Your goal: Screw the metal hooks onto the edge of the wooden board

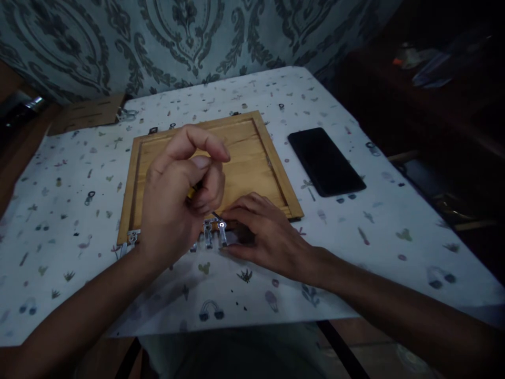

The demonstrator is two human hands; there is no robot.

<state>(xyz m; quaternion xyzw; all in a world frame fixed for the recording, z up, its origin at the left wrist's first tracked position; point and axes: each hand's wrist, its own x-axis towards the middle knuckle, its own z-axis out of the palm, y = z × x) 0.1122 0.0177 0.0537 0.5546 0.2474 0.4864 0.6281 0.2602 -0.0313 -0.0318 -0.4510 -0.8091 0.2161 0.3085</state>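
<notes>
While my left hand (173, 192) is curled around a slim tool, probably a screwdriver (191, 193) judging by its yellow handle, my right hand (272, 237) straddles the rightmost metal clip (222, 234), index fingertip by its upper end and thumb tip by its lower; I cannot tell how firmly it grips. The clip sits at the near edge of a framed wooden panel (240, 168), which lies flat on the cloth-covered table (252, 295); another clip (208, 235) stands just beside it, to its left. A smartphone (326, 161) lies to the right of the panel, not touching it. Step in hand, in my judgement: working the clip's screw, though turning direction cannot be read. Next move calls for the tip seated squarely and the clip held against twisting; risk noted: slipping toward my right fingertips.
</notes>
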